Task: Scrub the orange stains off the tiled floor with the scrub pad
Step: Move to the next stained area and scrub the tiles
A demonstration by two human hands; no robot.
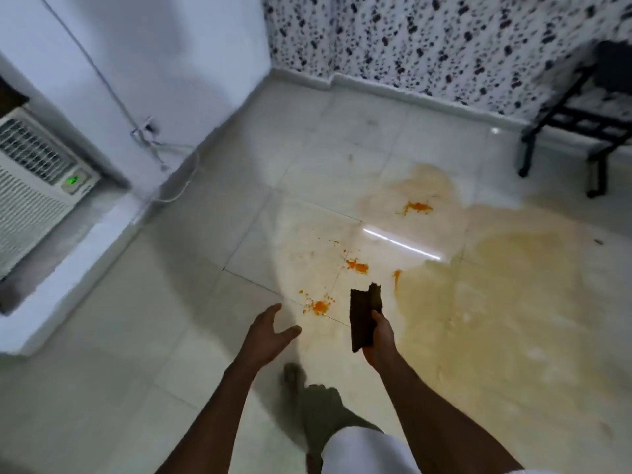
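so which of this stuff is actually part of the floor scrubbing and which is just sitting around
Part of the job:
- scrub pad, held in the right hand
- orange stains on the tiled floor
- yellowish wet patch around them
- left hand, open and holding nothing

Just there:
- air conditioner at the left wall
- white cable by the corner
- black chair frame at the far right

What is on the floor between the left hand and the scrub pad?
In the head view, an orange stain with small splashes lies on the tiled floor, between the open left hand and the scrub pad held by the right hand.
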